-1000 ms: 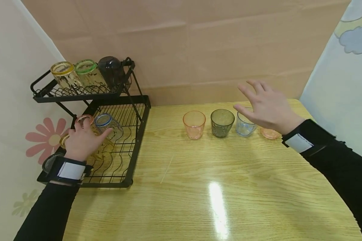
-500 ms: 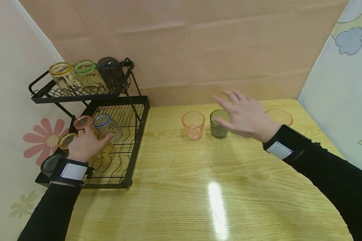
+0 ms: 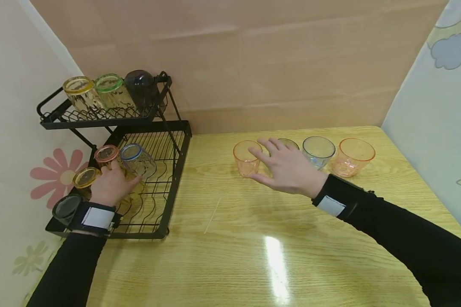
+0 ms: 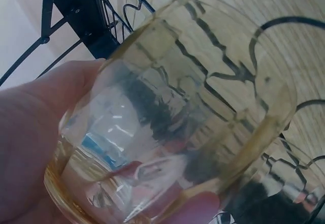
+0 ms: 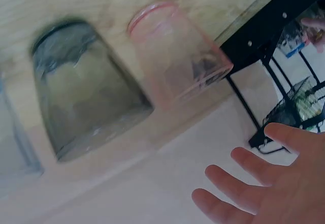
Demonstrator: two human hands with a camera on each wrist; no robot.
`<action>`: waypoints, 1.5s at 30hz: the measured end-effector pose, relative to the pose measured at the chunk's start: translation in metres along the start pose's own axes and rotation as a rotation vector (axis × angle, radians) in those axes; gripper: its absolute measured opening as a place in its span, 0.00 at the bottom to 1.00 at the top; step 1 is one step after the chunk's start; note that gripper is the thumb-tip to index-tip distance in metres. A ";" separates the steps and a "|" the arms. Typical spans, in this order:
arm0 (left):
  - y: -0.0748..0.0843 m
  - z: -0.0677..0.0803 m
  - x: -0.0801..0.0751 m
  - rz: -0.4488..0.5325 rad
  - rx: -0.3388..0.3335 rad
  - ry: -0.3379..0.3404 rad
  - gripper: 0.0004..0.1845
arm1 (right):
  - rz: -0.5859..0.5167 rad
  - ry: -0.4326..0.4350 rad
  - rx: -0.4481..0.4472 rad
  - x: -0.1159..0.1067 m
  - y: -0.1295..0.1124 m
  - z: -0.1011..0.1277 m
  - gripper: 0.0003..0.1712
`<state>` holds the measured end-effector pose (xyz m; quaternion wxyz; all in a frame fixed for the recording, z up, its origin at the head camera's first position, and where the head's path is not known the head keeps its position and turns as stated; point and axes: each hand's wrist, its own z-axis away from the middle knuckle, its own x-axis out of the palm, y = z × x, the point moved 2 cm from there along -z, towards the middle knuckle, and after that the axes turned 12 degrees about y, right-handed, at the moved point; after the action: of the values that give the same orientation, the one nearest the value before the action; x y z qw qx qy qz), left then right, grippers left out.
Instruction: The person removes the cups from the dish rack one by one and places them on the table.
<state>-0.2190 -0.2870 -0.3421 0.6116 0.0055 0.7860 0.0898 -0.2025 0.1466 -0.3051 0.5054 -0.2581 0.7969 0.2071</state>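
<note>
Right hand (image 3: 286,168) nearer, spread and empty, upright pink cup (image 3: 245,165) just to its left; left hand (image 3: 109,185) grips a yellow cup (image 4: 175,99) at the rack (image 3: 136,235).

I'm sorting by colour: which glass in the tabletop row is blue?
The blue-rimmed glass, second from right, between the dark green glass and rightmost orange glass; no other there looks blue.

Yellow tumbler (image 4: 193,107): transp. glass or hard plastic, can't tell which; glossy, faceted. Pink tumbler (image 5: 177,56): same look, shiny rim. Rack (image 3: 176,181): blk metal, prob. coated, semi-matt, smooth wires. Table (image 3: 223,260): wood-grain, smooth, glossy w/ glare. Backdrop (image 3: 292,64): matt, creased, paper- or cloth-like. Sleeve (image 3: 399,232): matt blk cloth.
</note>
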 end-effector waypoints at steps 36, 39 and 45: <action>0.018 0.006 -0.048 0.017 0.149 0.172 0.45 | -0.101 -0.092 -0.070 0.035 -0.066 -0.020 0.41; 0.021 0.008 -0.054 0.029 0.191 0.249 0.41 | -0.094 -0.080 -0.070 0.037 -0.068 -0.020 0.41; 0.032 0.014 -0.060 0.146 0.199 0.204 0.38 | -0.122 -0.060 -0.046 0.044 -0.075 -0.021 0.42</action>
<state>-0.1932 -0.2610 -0.2830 0.5168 0.1139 0.8467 0.0558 -0.1862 0.0669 -0.3422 0.5348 -0.3114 0.7592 0.2017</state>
